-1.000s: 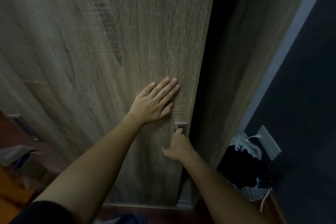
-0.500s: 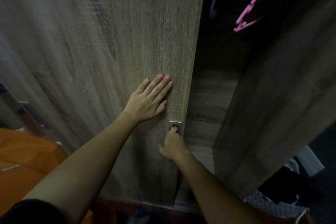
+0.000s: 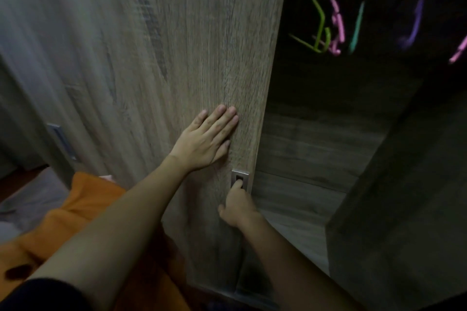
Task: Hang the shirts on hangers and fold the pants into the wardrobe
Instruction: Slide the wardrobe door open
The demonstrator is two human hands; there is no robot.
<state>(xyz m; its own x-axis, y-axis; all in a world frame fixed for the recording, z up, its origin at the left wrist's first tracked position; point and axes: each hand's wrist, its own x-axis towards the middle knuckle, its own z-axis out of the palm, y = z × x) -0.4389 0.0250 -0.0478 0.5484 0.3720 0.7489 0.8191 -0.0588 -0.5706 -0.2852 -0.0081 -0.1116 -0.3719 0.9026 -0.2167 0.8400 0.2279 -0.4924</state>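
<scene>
The left hand (image 3: 204, 139) lies flat, fingers straight and together, on the pale wood-grain sliding wardrobe door (image 3: 177, 58). The right hand (image 3: 237, 206) hooks curled fingers into the door's small recessed metal handle (image 3: 240, 178). Just right, the dark open wardrobe (image 3: 316, 146) holds blurred coloured plastic hangers (image 3: 321, 30). Orange fabric (image 3: 83, 204) lies at lower left.

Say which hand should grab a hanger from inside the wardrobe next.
Right, probably. The right hand hooks the recessed handle at the edge of the sliding door, just beside the opening where the hangers hang. The left hand lies flat on that door, farther from the opening.
</scene>
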